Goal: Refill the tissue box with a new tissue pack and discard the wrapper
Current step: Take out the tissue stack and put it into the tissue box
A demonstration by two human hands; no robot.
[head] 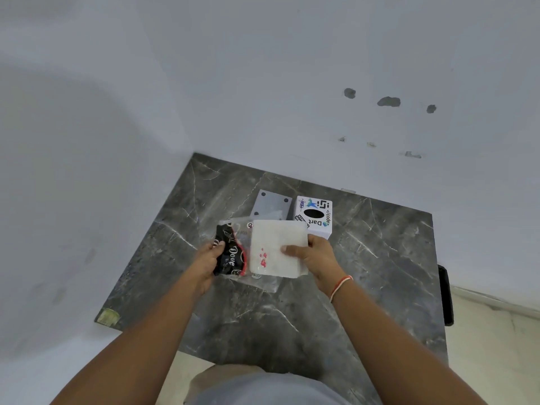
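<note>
My right hand (314, 255) grips a white stack of tissues (274, 247) with small red paw prints, held above the table. My left hand (209, 258) holds the wrapper (233, 252), clear plastic with a black and red "Dove" panel; the tissue stack is still partly inside its open end. Behind them stands the white tissue box (314, 217), covered in stickers, its black oval opening facing up. A flat grey panel (271, 204) with black dots at its corners, apparently the box's base, lies just left of the box.
Everything sits on a dark grey marble table (365, 273) pushed into a corner of white walls. A black object (445, 296) hangs off the table's right edge. Pale floor shows at the right and below.
</note>
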